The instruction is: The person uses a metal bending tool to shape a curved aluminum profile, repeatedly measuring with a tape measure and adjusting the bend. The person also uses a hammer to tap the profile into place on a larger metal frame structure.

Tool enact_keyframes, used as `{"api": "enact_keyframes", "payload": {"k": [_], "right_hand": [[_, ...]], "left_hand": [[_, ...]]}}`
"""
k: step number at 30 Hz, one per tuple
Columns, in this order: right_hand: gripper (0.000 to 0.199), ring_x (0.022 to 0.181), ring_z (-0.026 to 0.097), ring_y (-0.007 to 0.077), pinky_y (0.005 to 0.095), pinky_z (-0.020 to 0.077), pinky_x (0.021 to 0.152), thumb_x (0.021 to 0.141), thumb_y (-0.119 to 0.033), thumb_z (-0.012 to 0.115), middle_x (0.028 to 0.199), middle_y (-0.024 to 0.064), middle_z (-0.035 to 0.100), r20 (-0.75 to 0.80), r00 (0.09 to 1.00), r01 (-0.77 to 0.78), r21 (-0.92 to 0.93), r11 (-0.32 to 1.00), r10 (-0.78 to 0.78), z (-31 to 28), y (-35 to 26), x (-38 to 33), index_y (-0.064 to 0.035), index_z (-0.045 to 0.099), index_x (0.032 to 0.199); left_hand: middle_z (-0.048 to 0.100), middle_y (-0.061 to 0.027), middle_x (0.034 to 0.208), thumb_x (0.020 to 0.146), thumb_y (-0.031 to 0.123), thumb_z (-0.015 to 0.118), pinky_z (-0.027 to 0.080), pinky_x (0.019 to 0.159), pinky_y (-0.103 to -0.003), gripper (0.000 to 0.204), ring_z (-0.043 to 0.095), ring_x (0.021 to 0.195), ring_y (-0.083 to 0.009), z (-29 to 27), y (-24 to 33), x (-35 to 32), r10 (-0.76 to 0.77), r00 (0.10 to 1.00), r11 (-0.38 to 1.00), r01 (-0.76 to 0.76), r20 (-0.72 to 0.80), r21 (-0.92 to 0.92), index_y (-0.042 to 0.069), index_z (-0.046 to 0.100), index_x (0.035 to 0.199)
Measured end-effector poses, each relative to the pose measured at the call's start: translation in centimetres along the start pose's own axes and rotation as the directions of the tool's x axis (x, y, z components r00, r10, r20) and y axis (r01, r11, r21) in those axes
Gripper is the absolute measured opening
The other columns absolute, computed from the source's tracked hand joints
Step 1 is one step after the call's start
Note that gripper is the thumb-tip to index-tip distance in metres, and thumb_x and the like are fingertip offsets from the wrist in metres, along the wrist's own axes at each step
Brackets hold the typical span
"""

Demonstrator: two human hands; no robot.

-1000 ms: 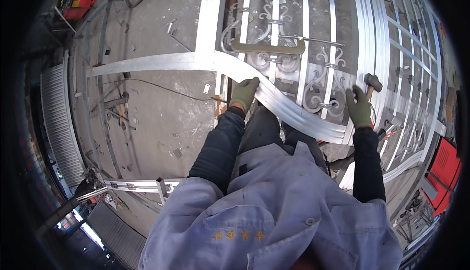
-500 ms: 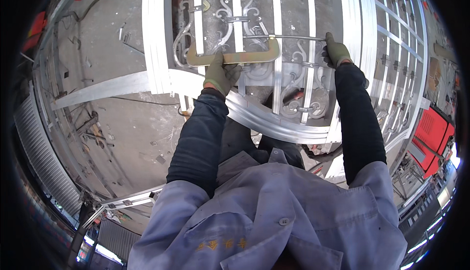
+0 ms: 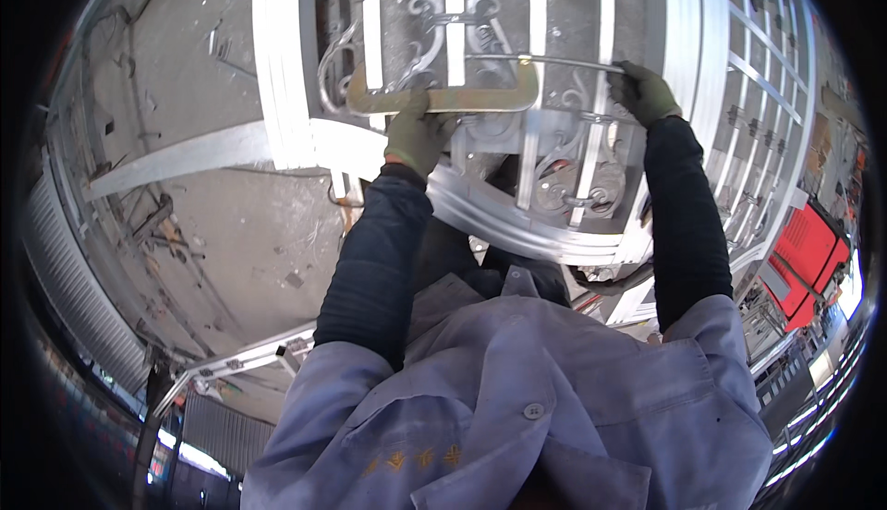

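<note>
My left hand, in a green glove, is closed around the yellowish frame of a large C-clamp. The clamp lies sideways above a silver metal gate panel with upright bars and grey scrollwork. Its long screw runs to the right, across the bars. At the outer end of that screw, my gloved right hand is closed, its fingers around the tip. Whether the clamp's jaws touch the panel, I cannot tell.
A curved silver rail edges the panel nearest me, and a wide silver post stands at its left. More barred frames are at the right. A red machine sits beyond them. Cables and scraps lie on the grey floor.
My right hand has turned at the screw's end, and its thumb no longer points up. The clamp stays in both hands, and the whole view has shifted slightly.
</note>
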State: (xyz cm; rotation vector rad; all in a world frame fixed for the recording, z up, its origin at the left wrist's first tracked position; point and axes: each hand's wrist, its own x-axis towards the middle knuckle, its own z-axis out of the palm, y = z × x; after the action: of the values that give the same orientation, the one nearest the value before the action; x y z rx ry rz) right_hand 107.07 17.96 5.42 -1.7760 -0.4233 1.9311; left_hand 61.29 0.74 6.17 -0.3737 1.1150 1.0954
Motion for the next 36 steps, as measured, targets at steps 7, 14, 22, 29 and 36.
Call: {"api": "enact_keyframes", "payload": {"k": [7, 14, 22, 29, 36], "right_hand": [[0.038, 0.095, 0.078, 0.0149, 0.0315, 0.0677, 0.089, 0.11, -0.017, 0.076, 0.109, 0.0034, 0.079, 0.025, 1.0, 0.001, -0.072, 0.997, 0.001, -0.4, -1.6, 1.4, -0.0056, 0.075, 0.146], [0.033, 0.102, 0.073, 0.0164, 0.0302, 0.062, 0.097, 0.102, -0.006, 0.079, 0.11, 0.0023, 0.078, -0.023, 0.963, 0.245, -0.34, 0.908, -0.269, 0.4, -1.6, 1.6, -0.0061, 0.079, 0.135], [0.034, 0.103, 0.074, 0.0165, 0.031, 0.0594, 0.097, 0.108, -0.029, 0.082, 0.114, 0.0012, 0.08, 0.142, 0.686, 0.494, -0.811, 0.313, -0.714, 2.4, 1.2, -6.3, -0.0065, 0.081, 0.134], [0.048, 0.07, 0.066, 0.0102, 0.029, 0.0511, 0.06, 0.112, -0.06, 0.07, 0.09, -0.0025, 0.076, -0.222, 0.975, -0.072, -0.356, 0.932, -0.01, 1.0, -2.5, -2.1, -0.0136, 0.078, 0.123], [0.026, 0.064, 0.063, 0.0104, 0.0298, 0.0493, 0.055, 0.113, -0.045, 0.071, 0.086, -0.004, 0.075, -0.22, 0.957, -0.274, -0.458, 0.846, 0.191, 0.6, -4.2, -0.9, -0.0203, 0.075, 0.117]], "left_hand": [[0.074, -0.0064, 0.118, 0.119, 0.049, 0.065, 0.063, 0.096, -0.044, 0.043, 0.073, 0.1, -0.0225, -0.1, 0.5, -0.5, 0.03, 0.999, 0.989, -0.026, -0.023, 0.143, 0.011, 0.067, 0.139], [0.078, -0.004, 0.107, 0.117, 0.044, 0.07, 0.065, 0.086, -0.039, 0.031, 0.077, 0.093, -0.0198, 0.4, 0.6, -0.4, 0.038, 0.999, 0.993, -0.038, 0.003, 0.113, 0.014, 0.071, 0.124], [0.078, -0.0049, 0.112, 0.114, 0.043, 0.074, 0.065, 0.089, -0.043, 0.033, 0.076, 0.096, -0.0233, -0.6, 0.5, -0.4, 0.068, 0.995, 0.996, -0.072, 0.068, 0.055, 0.015, 0.07, 0.129], [0.079, -0.0054, 0.12, 0.118, 0.043, 0.066, 0.063, 0.091, -0.043, 0.033, 0.078, 0.103, -0.0238, -0.7, 0.1, 0.5, 0.042, 0.998, 0.994, -0.046, 0.038, 0.098, 0.015, 0.069, 0.135], [0.078, -0.0064, 0.121, 0.117, 0.042, 0.068, 0.064, 0.089, -0.042, 0.035, 0.078, 0.101, -0.024, -0.5, 0.4, -0.3, 0.079, 0.997, 0.99, -0.079, 0.004, 0.116, 0.014, 0.069, 0.139]]}}
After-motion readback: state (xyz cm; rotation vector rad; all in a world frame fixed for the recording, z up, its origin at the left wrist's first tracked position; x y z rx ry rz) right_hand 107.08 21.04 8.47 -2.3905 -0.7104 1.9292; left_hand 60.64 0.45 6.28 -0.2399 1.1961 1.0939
